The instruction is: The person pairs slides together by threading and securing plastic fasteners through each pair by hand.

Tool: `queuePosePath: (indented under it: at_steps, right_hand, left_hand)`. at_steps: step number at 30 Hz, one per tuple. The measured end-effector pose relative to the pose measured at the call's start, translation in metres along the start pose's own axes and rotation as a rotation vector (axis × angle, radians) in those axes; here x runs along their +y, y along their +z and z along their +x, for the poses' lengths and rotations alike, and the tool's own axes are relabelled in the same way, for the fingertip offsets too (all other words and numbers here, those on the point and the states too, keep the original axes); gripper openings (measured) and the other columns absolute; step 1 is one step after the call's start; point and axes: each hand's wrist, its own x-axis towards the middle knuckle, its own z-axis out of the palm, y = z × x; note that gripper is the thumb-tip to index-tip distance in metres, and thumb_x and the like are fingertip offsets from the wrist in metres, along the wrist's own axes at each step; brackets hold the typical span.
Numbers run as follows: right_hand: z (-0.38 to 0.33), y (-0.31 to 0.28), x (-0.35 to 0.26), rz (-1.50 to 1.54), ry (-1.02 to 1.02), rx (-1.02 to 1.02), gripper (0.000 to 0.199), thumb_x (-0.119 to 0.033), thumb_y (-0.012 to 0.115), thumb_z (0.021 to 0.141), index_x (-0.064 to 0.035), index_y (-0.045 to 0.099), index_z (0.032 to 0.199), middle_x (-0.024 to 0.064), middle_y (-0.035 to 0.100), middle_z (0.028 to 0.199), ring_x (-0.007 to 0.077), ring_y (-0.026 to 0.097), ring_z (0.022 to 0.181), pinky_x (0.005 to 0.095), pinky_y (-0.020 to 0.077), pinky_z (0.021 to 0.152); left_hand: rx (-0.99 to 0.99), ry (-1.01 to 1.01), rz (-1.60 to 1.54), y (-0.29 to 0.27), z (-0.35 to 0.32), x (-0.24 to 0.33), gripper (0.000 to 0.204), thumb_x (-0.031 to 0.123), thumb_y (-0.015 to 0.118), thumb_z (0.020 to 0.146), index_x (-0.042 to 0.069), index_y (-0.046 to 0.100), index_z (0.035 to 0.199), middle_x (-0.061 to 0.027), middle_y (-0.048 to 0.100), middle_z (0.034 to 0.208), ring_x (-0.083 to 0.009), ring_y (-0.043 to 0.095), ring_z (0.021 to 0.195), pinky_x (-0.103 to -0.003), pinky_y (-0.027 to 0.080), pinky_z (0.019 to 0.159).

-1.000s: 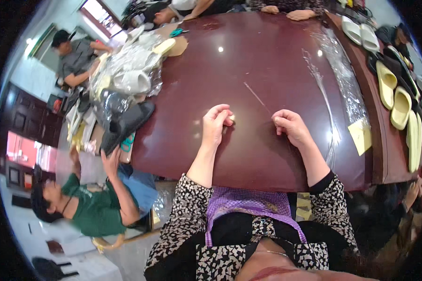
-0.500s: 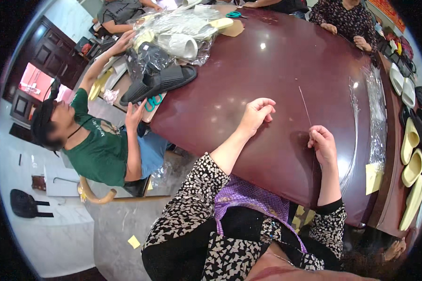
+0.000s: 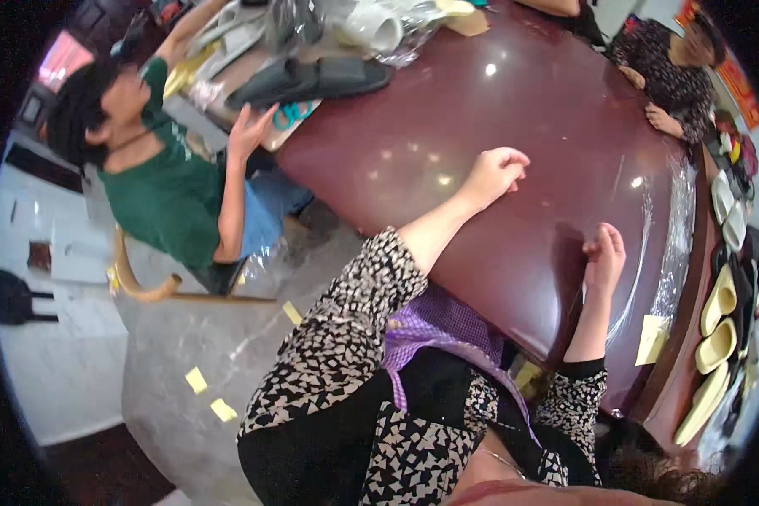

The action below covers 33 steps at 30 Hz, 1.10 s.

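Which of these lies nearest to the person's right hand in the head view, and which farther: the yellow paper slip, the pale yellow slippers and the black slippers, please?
From the right hand:
1. Yellow paper slip, just below it to the right, on the table's edge.
2. Pale yellow slippers, farther right, past the table's edge.
3. Black slippers, far across the table, upper left.

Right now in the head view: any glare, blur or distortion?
Head view: ceiling-light glare spots on the glossy table; fisheye bends its edge and tilts the scene; black vignette at the corners; left hand and right hand slightly soft.
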Motion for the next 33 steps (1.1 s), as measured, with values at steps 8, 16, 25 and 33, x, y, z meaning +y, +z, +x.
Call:
queuePosePath:
  at_steps: [8, 16, 25, 33]
  right_hand:
    - [0.012, -0.005, 0.024, -0.282, -0.232, 0.115, 0.010, -0.007, 0.059, 0.085, 0.0002, 0.060, 0.093, -0.0003, 0.054, 0.071, 0.0058, 0.046, 0.056, 0.0193, 0.0390, 0.050]
    - [0.019, -0.006, 0.025, -0.402, -0.287, 0.146, 0.012, -0.008, 0.060, 0.084, 0.0002, 0.061, 0.093, -0.0007, 0.054, 0.071, 0.0050, 0.045, 0.056, 0.0184, 0.0371, 0.050]
    - [0.014, -0.005, 0.018, -0.408, -0.234, 0.160, 0.013, -0.012, 0.060, 0.084, -0.0012, 0.061, 0.091, -0.0016, 0.054, 0.071, 0.0049, 0.046, 0.057, 0.0195, 0.0381, 0.051]
    - [0.007, -0.008, 0.016, -0.298, -0.196, 0.115, 0.010, -0.011, 0.058, 0.084, -0.0021, 0.060, 0.089, -0.0013, 0.054, 0.070, 0.0057, 0.046, 0.056, 0.0201, 0.0378, 0.051]
  left_hand:
    - [0.054, 0.505, 0.395, 0.031, -0.040, -0.010, 0.016, 0.007, 0.051, 0.077, 0.002, 0.064, 0.085, -0.0148, 0.064, 0.080, -0.0293, 0.061, 0.074, -0.039, 0.049, 0.068]
    - [0.043, 0.531, 0.480, 0.025, -0.078, -0.024, 0.013, 0.005, 0.052, 0.079, 0.002, 0.063, 0.086, -0.0158, 0.062, 0.085, -0.0317, 0.061, 0.077, -0.038, 0.049, 0.068]
    - [0.077, 0.508, 0.447, 0.025, -0.074, -0.030, 0.013, 0.001, 0.054, 0.080, 0.002, 0.063, 0.089, -0.0127, 0.062, 0.081, -0.0225, 0.062, 0.070, -0.030, 0.048, 0.061]
    - [0.028, 0.407, 0.464, 0.028, -0.082, -0.021, 0.012, -0.002, 0.053, 0.081, 0.001, 0.062, 0.088, -0.0086, 0.058, 0.075, -0.0155, 0.058, 0.065, -0.026, 0.045, 0.058]
